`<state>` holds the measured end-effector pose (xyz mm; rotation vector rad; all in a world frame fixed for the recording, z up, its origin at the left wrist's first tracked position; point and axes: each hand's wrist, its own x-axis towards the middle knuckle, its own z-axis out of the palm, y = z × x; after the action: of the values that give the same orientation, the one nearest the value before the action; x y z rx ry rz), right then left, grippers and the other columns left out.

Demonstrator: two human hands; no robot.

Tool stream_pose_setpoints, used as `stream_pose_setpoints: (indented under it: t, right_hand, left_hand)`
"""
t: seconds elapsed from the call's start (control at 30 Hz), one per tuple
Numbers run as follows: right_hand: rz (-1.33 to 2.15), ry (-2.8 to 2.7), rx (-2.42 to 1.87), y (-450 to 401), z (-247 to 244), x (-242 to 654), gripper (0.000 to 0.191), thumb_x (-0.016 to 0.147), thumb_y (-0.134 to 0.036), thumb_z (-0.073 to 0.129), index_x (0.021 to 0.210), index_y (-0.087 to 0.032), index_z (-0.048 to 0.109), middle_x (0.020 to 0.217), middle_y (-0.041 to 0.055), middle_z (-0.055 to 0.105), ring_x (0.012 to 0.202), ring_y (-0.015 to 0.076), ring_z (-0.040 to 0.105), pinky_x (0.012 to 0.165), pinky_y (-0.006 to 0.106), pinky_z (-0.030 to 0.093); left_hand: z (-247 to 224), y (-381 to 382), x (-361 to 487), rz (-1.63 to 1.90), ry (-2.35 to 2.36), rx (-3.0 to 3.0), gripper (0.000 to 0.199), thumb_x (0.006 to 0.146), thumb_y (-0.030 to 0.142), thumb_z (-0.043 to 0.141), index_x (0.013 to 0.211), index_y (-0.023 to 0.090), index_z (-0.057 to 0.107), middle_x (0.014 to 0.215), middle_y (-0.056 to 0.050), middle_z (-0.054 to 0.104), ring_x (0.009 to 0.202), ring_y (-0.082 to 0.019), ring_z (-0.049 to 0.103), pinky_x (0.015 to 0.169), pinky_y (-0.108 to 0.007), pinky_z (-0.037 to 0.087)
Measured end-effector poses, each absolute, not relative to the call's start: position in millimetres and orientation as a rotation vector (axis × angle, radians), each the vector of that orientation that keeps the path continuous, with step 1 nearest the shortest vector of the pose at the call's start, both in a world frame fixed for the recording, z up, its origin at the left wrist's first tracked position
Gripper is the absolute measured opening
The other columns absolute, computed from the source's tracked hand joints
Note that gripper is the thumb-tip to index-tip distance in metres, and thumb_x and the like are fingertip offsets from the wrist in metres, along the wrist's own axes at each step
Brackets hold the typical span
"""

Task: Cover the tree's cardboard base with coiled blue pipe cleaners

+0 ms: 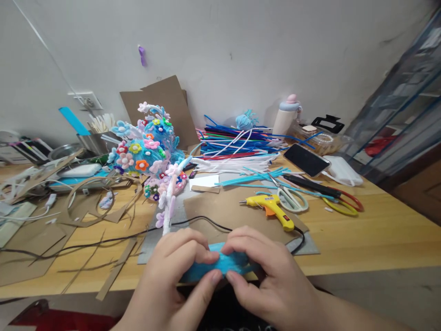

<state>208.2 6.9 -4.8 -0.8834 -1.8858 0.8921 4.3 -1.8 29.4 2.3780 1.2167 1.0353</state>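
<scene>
My left hand (184, 264) and my right hand (260, 262) both pinch a bright blue fuzzy pipe-cleaner piece (223, 263) at the table's front edge. Their thumbs and index fingertips almost meet at its middle, and the fingers hide much of its outline. Just behind my left hand rises a white fuzzy stem (167, 209) with pink and lilac flowers; whether it joins the blue piece, I cannot tell. Beyond my right hand, a yellow hot glue gun (272, 207) lies on a cardboard sheet (213, 214).
Colourful pipe-cleaner flower work (144, 147) stands at the back left. Bundles of pipe cleaners (237, 142) lie along the wall. Scissors (292, 197), a phone (306, 159) and a bottle (286, 117) are to the right. Cardboard scraps (117, 269) and a black cord (113, 236) spread leftward.
</scene>
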Motion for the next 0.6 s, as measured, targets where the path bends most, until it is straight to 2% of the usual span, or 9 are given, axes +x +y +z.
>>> stream_pose_setpoints:
  t: [0.23, 0.33, 0.4, 0.6]
  right_hand:
    - [0.901, -1.787, -0.946, 10.1, -12.3, 208.0, 0.031, 0.088, -0.017, 0.063, 0.117, -0.028, 0.062, 0.114, 0.0010, 0.067, 0.107, 0.0162, 0.063, 0.091, 0.030, 0.051]
    - [0.953, -1.738, -0.964, 12.2, -16.5, 206.1, 0.030, 0.086, -0.015, 0.063, 0.112, -0.029, 0.064, 0.110, -0.0003, 0.068, 0.102, 0.0148, 0.064, 0.082, 0.026, 0.053]
    - [0.973, -1.712, -0.965, 12.6, -17.5, 205.1, 0.030, 0.083, -0.013, 0.064, 0.109, -0.029, 0.065, 0.107, -0.0009, 0.068, 0.097, 0.0141, 0.065, 0.076, 0.024, 0.053]
    - [0.769, -1.720, -0.889, 12.1, -9.5, 212.0, 0.031, 0.082, -0.012, 0.063, 0.109, -0.027, 0.065, 0.102, -0.0009, 0.068, 0.093, 0.0136, 0.066, 0.081, 0.025, 0.053]
  left_hand:
    - [29.2, 6.1, -0.2, 1.017, 1.272, 2.397, 0.009, 0.092, 0.025, 0.056, 0.100, 0.027, 0.057, 0.102, 0.000, 0.064, 0.092, -0.014, 0.065, 0.075, -0.025, 0.054]
    - [30.2, 9.6, -2.2, 0.993, 1.206, 2.509, 0.016, 0.089, 0.025, 0.060, 0.105, 0.025, 0.055, 0.103, 0.000, 0.067, 0.096, -0.014, 0.065, 0.079, -0.026, 0.052]
    - [31.1, 10.8, -1.7, 1.021, 1.167, 2.615, 0.016, 0.088, 0.018, 0.062, 0.103, 0.023, 0.056, 0.099, 0.001, 0.068, 0.095, -0.013, 0.064, 0.084, -0.027, 0.049]
    - [21.8, 11.3, 8.3, 1.263, 1.038, 2.674, 0.018, 0.085, 0.006, 0.065, 0.099, 0.016, 0.061, 0.093, -0.001, 0.067, 0.090, -0.012, 0.062, 0.087, -0.028, 0.044]
